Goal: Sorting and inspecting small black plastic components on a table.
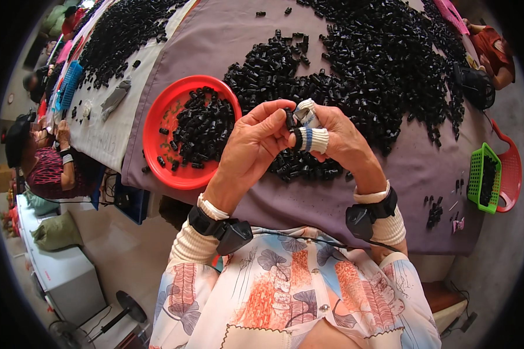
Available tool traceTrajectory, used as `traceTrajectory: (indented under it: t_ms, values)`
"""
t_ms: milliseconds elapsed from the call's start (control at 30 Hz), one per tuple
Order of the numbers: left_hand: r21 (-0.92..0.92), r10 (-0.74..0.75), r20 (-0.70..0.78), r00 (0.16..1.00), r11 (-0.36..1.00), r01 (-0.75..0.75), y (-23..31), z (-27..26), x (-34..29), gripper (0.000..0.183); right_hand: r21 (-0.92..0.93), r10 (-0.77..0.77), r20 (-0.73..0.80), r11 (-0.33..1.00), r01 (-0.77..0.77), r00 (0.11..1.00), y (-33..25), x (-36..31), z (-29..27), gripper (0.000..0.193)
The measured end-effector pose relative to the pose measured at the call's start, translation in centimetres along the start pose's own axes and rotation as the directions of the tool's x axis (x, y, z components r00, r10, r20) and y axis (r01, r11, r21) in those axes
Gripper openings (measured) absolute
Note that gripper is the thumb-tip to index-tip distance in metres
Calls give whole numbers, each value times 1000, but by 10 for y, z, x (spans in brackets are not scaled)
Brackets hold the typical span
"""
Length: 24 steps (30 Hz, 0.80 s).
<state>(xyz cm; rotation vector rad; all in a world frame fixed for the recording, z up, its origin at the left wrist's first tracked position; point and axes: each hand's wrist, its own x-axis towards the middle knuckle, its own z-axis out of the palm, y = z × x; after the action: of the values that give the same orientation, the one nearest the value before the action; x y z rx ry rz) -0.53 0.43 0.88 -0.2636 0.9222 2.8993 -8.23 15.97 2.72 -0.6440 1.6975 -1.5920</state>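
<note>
One black piece [290, 119], in left hand [250, 139], long axis — roughly fore-and-aft

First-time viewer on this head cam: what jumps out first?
Probably the sprawling heap of small black parts across the mauve cloth ahead. Next, the bright red basin left of the hands, holding more of them. Then, at centre, the left hand pinching one black part, close to the right hand with its blue-striped finger cover.

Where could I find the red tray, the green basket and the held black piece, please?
Red tray [186, 182]: head view, on its near wall.
Green basket [477, 174]: head view, on its left wall.
Black piece [290, 120]: head view, on its visible side.
</note>
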Motion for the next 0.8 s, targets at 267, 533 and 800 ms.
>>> traceTrajectory:
  t_ms: [267, 533, 800]
  values:
    - [55, 21, 58, 998, 998, -24, -1, -5, 0, 25, -27, 16, 4, 1000, -16, 1000, -2, 0, 1, 27]
    - [125, 26, 30, 999, 992, -29, 0, -6, 0, 24, -88, 14, 35, 996, -11, 999, 1, 1, 0, 38]
    - [127, 13, 17, 1000, 992, -15, 1, -3, -1, 23, -109, 41, 55, 993, -35, 998, -1, -1, -1, 34]
